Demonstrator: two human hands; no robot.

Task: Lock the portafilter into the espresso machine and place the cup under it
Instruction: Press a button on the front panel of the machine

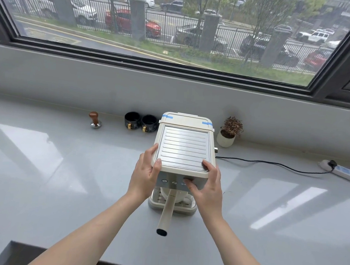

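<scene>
A cream espresso machine (pixel 184 145) with a ribbed metal top stands on the grey counter. The portafilter sits under its front, and its long cream handle (pixel 166 211) points toward me. A white cup (pixel 179 196) rests on the drip tray (pixel 190 209) beneath the portafilter, mostly hidden by the machine's front. My left hand (pixel 146 171) grips the machine's front left corner. My right hand (pixel 206 184) holds the front right corner, fingers over the top edge and thumb on the grey control panel (pixel 171 181).
Two black mugs (pixel 142 122) and a wooden-handled tamper (pixel 95 119) stand by the back wall to the left. A small potted plant (pixel 229 133) stands right of the machine. A black cord (pixel 270 163) runs to a power strip (pixel 344 171) at far right.
</scene>
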